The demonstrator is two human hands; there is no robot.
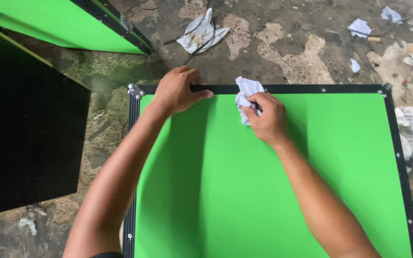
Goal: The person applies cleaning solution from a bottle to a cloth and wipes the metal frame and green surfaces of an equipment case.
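In the centre of the frame, a person is leaning over a bright green panel (273, 191) edged with a black metal frame (311, 89), which is lying flat over a stained, patchy concrete floor (283, 52).

The right hand (266, 117), just right of the upper middle of the frame, is closing its fingers around a crumpled white cloth (246, 93) and pressing it against the green surface just below the panel's top edge. Part of the cloth is sticking up past the fingers and is overlapping the black frame.

The left hand (178, 91), to the left of the cloth, is lying palm down over the top edge of the panel, holding nothing, its fingers stretched flat along the black frame towards the cloth and stopping just short of it. A silver corner fitting (135, 91) is sitting at the panel's upper left corner, near this hand.

In the upper left of the frame, a second green panel (58, 24) with a black edge is lying on the floor, and a dark board (25, 129) is filling the left side. Crumpled scraps of paper (201, 32) are lying scattered along the top and right of the frame.
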